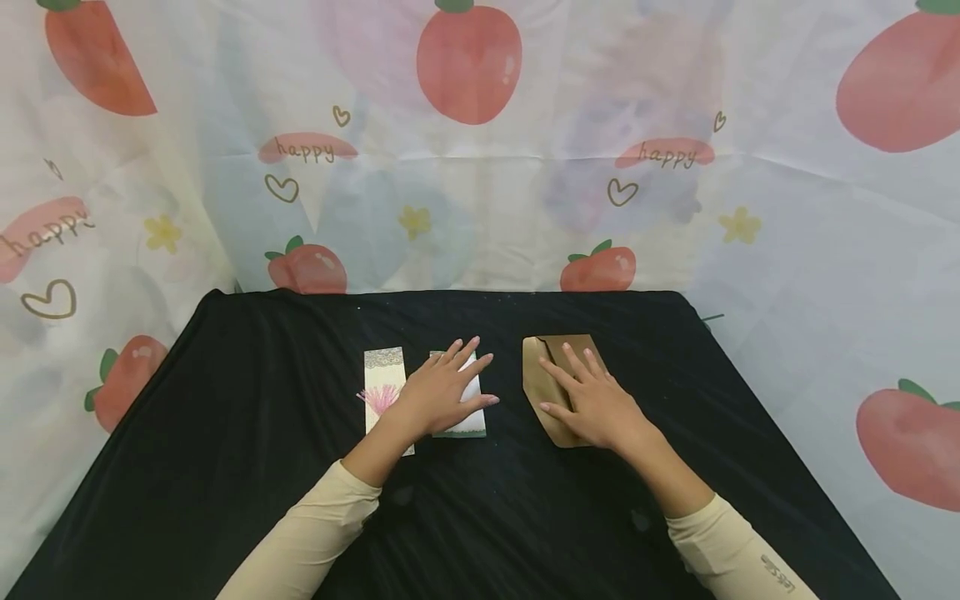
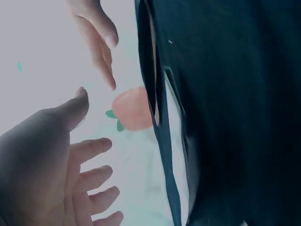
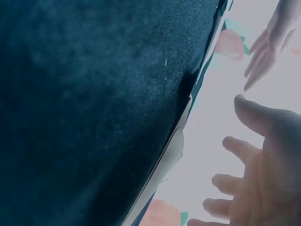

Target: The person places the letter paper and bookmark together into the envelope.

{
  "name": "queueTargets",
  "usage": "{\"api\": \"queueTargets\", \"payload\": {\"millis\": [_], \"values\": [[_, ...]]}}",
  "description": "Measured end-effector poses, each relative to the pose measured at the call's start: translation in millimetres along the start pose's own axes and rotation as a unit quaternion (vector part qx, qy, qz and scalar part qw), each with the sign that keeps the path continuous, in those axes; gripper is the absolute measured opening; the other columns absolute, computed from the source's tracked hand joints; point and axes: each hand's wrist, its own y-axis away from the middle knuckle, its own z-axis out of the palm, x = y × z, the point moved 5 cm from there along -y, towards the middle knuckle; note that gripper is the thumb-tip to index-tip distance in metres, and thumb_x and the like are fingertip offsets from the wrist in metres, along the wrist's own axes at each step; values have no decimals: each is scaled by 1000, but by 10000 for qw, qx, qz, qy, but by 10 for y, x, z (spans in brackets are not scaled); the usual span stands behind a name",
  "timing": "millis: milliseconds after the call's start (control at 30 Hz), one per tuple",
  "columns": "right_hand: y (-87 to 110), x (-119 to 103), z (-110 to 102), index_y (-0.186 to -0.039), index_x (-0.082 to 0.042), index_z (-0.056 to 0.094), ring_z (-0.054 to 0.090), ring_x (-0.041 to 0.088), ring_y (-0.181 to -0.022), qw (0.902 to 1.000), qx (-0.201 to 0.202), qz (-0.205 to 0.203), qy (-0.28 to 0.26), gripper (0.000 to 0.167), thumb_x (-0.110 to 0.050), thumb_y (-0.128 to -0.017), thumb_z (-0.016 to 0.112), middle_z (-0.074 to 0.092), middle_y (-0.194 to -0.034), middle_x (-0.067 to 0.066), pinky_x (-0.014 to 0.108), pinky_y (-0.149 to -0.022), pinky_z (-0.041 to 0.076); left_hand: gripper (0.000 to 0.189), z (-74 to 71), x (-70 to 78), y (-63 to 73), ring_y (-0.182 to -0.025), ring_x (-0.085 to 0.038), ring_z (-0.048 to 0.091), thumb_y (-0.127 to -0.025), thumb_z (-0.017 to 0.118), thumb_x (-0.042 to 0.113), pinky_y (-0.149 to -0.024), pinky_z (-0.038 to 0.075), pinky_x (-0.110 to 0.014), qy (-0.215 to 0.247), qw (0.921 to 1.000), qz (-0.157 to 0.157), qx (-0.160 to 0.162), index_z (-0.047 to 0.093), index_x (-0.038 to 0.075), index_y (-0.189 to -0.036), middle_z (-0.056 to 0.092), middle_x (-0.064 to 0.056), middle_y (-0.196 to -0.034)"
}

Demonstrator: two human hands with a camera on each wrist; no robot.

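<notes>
My left hand, fingers spread, hovers over a white card with a green lower edge and covers much of it. To the left lies a long cream paper strip with a lacy silver top and a pink tassel, partly under my wrist. Over a brown paper envelope my right hand is spread too, hiding part of its flap and body. Both wrist views show a gap: the left palm stays off the card, the right palm off the envelope.
A black cloth covers the table. Behind and at both sides hangs a pale curtain printed with red fruit, hearts and "happy". Dark cloth lies between the white card and the envelope.
</notes>
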Motion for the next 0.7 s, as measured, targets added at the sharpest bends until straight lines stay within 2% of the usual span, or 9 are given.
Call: {"api": "queueTargets", "payload": {"millis": [167,367,533,700], "values": [[4,0,6,-162,-14,37,17,54,-149,9999,-94,73,-115,71,-42,-102,65,20,-166,26,71,-111,27,70,20,168,-191,-155,-28,17,-105,54,52,-121,24,-48,-42,9999,-9,-100,34,18,-163,17,-9,-170],[-7,4,26,-163,-14,35,18,54,-149,9995,-231,143,-131,73,-41,-102,65,18,-167,27,71,-112,25,70,88,305,-394,-155,-27,19,-105,54,52,-121,25,-46,-100,9997,-71,-232,33,20,-164,17,-7,-171],[-18,14,48,-163,-13,33,16,53,-149,9987,-429,212,-145,74,-41,-102,65,17,-167,27,71,-112,25,68,167,396,-489,-154,-27,21,-106,54,51,-120,26,-47,-87,9993,-65,-371,36,18,-163,19,-6,-170],[-22,33,69,-163,-12,34,17,51,-150,9973,-648,332,-101,74,-40,-103,65,17,-167,28,71,-111,27,69,253,467,-565,-155,-22,20,-106,52,53,-121,26,-45,-224,9982,-166,-538,35,18,-163,20,-5,-170]]}}
